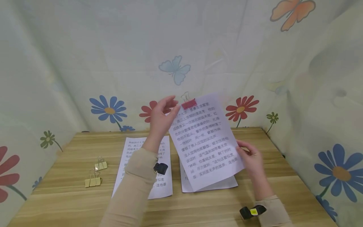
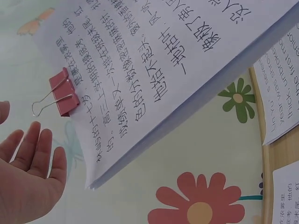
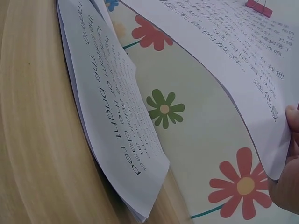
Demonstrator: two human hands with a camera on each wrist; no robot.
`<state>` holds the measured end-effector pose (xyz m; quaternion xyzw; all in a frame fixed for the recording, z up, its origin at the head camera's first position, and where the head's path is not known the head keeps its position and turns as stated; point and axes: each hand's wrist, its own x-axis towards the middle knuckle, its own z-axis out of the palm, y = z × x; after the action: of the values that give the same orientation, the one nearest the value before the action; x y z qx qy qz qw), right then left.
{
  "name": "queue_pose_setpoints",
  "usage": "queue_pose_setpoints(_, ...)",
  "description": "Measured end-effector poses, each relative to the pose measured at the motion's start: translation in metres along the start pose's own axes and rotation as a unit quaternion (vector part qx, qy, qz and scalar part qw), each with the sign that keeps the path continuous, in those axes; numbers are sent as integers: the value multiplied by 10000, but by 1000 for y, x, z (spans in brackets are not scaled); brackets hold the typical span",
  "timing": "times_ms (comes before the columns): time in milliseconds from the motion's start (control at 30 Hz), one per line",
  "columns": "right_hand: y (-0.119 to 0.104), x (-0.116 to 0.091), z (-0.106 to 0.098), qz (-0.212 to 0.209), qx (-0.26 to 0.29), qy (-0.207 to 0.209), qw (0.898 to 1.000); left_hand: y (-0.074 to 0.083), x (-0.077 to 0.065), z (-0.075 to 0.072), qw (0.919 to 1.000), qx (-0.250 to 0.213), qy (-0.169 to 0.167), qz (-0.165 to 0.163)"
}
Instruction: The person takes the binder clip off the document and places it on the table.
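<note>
A stack of printed sheets (image 1: 204, 142) is held tilted above the table, with a red binder clip (image 1: 189, 103) on its top edge. The clip's wire handles (image 2: 44, 105) stick up and outward. My right hand (image 1: 250, 157) pinches the stack's lower right edge between thumb and fingers. Beside the clip is my left hand (image 1: 164, 113), fingers loosely bent; in the left wrist view it is apart from the clip and holds nothing. Beneath the raised stack lies another paper stack (image 1: 210, 186), printed in English as the right wrist view shows.
To the left on the wooden table (image 1: 71, 205) lies a stack of Chinese-printed sheets (image 1: 167, 164), partly behind the left forearm. Two gold binder clips, one nearer (image 1: 93, 182) and one farther (image 1: 101, 165), sit farther left. A flower-patterned curtain (image 1: 127, 47) surrounds the table's back and sides.
</note>
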<state>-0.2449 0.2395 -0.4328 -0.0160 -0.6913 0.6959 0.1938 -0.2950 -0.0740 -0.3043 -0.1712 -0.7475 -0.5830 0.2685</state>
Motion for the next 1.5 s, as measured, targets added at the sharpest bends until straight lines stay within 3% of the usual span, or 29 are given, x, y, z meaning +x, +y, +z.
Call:
queue_pose_setpoints(433, 2, -4, 7, -364, 45, -295, 9989, 2, 8, -10, 9988, 41, -384, -301)
queue_pose_setpoints(700, 3, -5, 8, -515, 35, -364, 9980, 3, 17, -23, 9941, -126, -993, -420)
queue_pose_setpoints(1000, 0, -5, 10, -459, -137, -467, 9978, 8, 23, -35, 9810, -40, -1760, -814)
queue_pose_setpoints(1200, 0, -3, 9, -441, -79, -523, 9976, 9, 25, -33, 9814, -238, -1722, -819)
queue_pose_setpoints(1500, 0, -2, 8, -525, 167, -715, 9959, 11, 23, -29, 9858, -758, -1265, -807)
